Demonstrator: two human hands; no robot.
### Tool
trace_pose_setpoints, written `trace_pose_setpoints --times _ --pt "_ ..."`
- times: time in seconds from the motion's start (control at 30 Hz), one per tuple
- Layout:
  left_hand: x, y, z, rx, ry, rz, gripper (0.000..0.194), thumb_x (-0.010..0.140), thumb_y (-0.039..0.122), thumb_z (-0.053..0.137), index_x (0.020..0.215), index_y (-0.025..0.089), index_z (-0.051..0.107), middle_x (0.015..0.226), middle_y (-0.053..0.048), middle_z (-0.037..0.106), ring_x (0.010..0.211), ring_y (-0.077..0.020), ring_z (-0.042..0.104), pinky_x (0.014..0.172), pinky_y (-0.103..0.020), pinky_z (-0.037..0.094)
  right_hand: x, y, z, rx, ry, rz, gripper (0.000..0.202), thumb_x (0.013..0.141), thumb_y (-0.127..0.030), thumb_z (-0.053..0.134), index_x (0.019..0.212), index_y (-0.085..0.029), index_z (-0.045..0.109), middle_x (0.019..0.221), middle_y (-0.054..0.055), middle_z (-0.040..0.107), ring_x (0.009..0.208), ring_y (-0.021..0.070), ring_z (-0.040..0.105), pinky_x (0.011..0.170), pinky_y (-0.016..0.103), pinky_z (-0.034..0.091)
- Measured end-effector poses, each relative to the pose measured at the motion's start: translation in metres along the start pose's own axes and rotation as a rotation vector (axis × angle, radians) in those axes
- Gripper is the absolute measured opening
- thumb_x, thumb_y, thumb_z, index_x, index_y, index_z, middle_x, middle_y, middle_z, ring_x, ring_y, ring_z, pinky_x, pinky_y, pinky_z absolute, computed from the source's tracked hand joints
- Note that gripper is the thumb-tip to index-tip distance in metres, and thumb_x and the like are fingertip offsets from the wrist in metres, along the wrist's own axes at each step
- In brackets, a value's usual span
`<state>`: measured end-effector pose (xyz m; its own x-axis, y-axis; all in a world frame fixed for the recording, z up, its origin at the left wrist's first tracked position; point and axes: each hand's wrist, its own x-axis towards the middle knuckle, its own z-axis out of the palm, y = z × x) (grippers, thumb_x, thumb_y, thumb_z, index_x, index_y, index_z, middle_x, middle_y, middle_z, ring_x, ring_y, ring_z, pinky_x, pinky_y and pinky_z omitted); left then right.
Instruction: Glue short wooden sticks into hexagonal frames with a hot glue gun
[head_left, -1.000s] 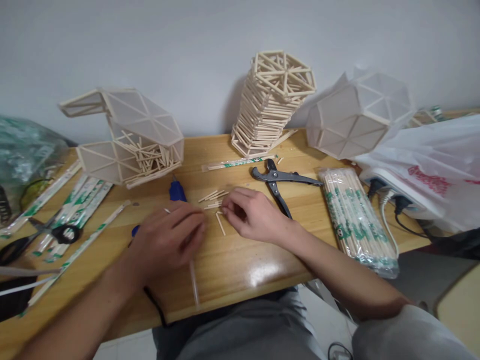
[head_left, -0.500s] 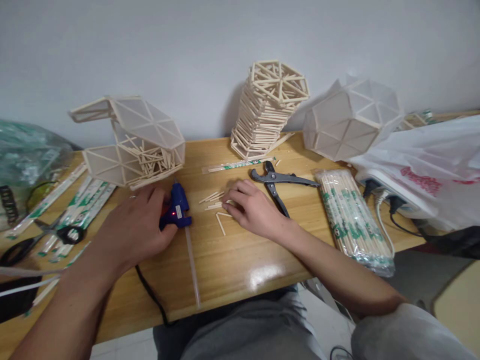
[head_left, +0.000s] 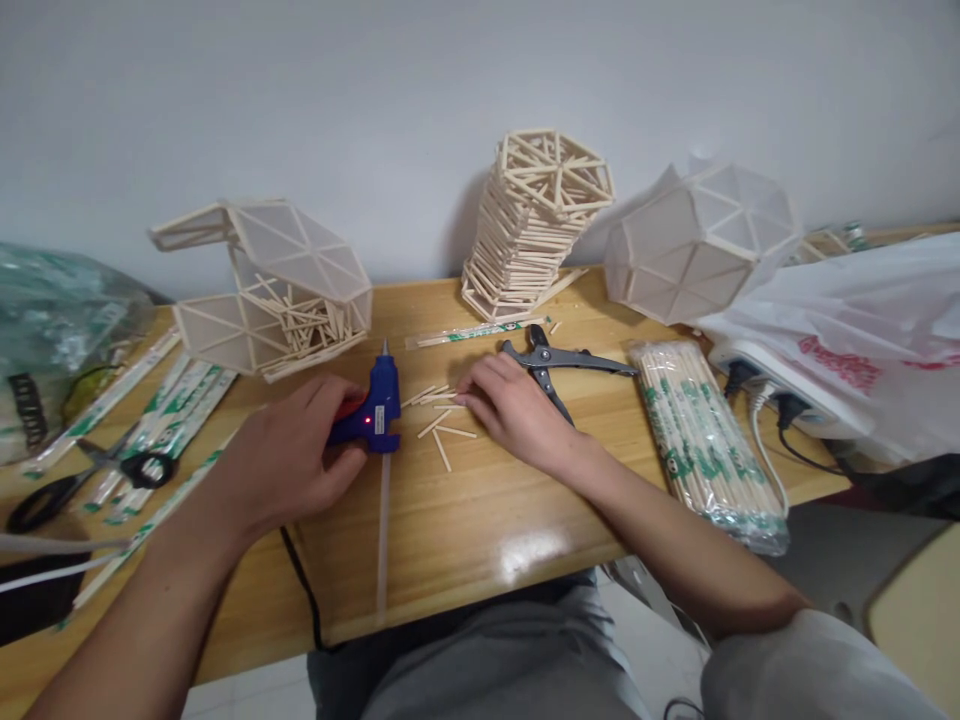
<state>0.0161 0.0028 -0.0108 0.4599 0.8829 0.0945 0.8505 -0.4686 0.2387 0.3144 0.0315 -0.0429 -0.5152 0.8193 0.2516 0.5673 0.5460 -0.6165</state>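
My left hand (head_left: pixel 300 450) is wrapped round the handle of a blue glue gun (head_left: pixel 380 405), whose red light is on and whose nozzle points toward the wall. A clear glue stick (head_left: pixel 383 540) trails from its back. My right hand (head_left: pixel 510 405) has its thumb and fingertips pinched at one of the short wooden sticks (head_left: pixel 452 432) scattered on the table. Black cutters (head_left: pixel 551 357) lie just beyond the right hand. Upright at the back stands a tower of stacked sticks (head_left: pixel 517 240).
A panelled frame (head_left: pixel 300 240) holding loose sticks stands back left, another (head_left: pixel 690 245) back right. Scissors (head_left: pixel 112 470) and wrapped sticks (head_left: pixel 169 420) lie left. A wrapped bundle (head_left: pixel 701 430), power strip (head_left: pixel 795 385) and plastic bag (head_left: pixel 870 320) are right.
The left hand and glue gun have moved right, closer to the small sticks. The right hand's fingers have shifted slightly, and the short sticks are spread differently.
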Motion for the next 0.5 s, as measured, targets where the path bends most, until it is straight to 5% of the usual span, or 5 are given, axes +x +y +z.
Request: trace_pose_setpoints --times 0.27,0.4,0.5 --pt "0.001 -0.003 0.009 -0.134 0.103 0.001 0.035 0.084 0.035 0.06 0.116 0.023 0.056 0.099 -0.005 0.072 0.081 -0.0238 0.069 0.072 -0.037 0.053 0.002 -0.003 0.003 0.429 0.169 0.231 0.013 0.109 -0.032 0.052 0.1 -0.023 0.053 0.092 0.004 0.069 0.083 0.0189 0.063 0.081 0.034 0.048" --pt "0.003 -0.002 0.014 -0.185 0.143 -0.075 0.034 0.079 0.037 0.067 0.109 0.023 0.06 0.089 -0.003 0.072 0.072 -0.0208 0.067 0.065 -0.032 0.05 0.007 -0.001 0.005 0.951 0.166 0.397 0.028 0.097 -0.047 0.073 0.096 -0.023 0.059 0.089 0.003 0.074 0.08 0.0168 0.066 0.073 0.031 0.049" --pt "0.006 0.002 0.011 -0.237 0.24 -0.03 0.026 0.08 0.039 0.072 0.099 0.024 0.061 0.077 0.001 0.066 0.061 -0.017 0.058 0.058 -0.03 0.043 0.01 -0.001 0.0 1.24 0.159 0.519 0.034 0.082 -0.043 0.091 0.095 -0.023 0.068 0.09 0.002 0.078 0.081 0.0156 0.07 0.073 0.028 0.051"
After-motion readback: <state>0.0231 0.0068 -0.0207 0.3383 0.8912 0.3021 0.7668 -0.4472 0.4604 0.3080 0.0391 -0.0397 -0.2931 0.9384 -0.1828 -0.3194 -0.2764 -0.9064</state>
